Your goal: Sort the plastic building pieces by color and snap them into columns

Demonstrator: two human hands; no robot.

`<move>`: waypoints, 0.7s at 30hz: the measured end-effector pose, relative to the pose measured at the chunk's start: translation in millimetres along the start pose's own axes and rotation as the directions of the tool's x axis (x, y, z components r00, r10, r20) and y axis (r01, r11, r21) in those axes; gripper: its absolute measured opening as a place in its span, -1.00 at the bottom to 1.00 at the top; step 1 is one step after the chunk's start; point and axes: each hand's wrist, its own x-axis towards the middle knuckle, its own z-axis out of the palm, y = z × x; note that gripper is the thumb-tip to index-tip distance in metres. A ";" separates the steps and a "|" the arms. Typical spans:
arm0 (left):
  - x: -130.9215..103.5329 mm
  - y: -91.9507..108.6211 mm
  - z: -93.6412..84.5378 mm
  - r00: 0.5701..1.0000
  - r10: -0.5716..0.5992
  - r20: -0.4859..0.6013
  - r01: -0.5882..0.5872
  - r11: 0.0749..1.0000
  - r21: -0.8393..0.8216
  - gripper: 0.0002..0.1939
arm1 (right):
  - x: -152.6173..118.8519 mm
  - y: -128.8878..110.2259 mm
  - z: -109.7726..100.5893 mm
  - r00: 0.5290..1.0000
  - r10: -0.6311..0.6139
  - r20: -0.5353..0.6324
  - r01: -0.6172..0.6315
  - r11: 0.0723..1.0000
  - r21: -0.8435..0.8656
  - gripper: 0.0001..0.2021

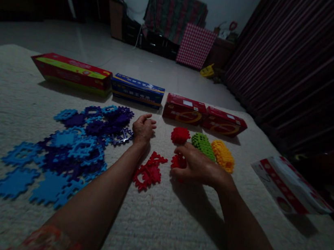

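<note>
My right hand curls round a red piece, its thumb and fingers at the piece's sides. My left hand rests beside the purple pieces, fingers apart and holding nothing. Between my forearms lie loose red pieces. Beyond my right hand are a red stack, a green stack and a yellow stack. Light blue pieces and dark purple ones are heaped on the left.
A long red and yellow box, a blue box and two red boxes form a row behind the pieces. A red and white package lies at the right on the pale mat.
</note>
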 end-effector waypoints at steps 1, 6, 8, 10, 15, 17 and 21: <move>0.2 -0.6 -0.2 1.000 -0.002 0.001 0.002 1.000 0.003 -0.59 | 0.9 0.0 0.4 0.999 0.021 -0.025 -0.021 1.000 0.003 -0.61; -0.5 -0.3 -0.2 1.000 -0.013 0.006 0.013 1.000 0.002 -0.58 | 2.0 -0.2 -1.4 0.998 0.038 -0.056 -0.039 0.999 -0.007 -0.65; -1.2 0.8 0.2 1.000 -0.015 0.004 0.015 1.000 -0.004 -0.59 | 1.3 0.7 -2.4 1.000 0.015 0.013 -0.015 1.000 0.004 -0.69; -1.6 1.5 0.6 1.000 -0.019 -0.004 0.019 1.000 -0.008 -0.59 | 2.4 3.5 -1.9 1.000 -0.021 0.011 0.021 0.999 0.035 -0.66; -1.3 0.7 1.2 1.000 -0.021 -0.002 0.021 1.000 -0.020 -0.57 | 21.5 20.4 6.4 0.917 -0.100 -0.386 0.117 0.993 0.023 -0.76; -1.5 0.4 1.1 1.000 -0.023 0.000 0.023 0.999 -0.028 -0.58 | 33.0 28.6 11.5 0.859 -0.122 -0.498 0.136 0.991 -0.010 -0.70; -2.1 0.1 0.8 1.000 -0.029 0.001 0.029 0.999 -0.042 -0.58 | 49.5 42.2 19.6 0.851 -0.115 -0.512 0.079 0.993 -0.090 -0.46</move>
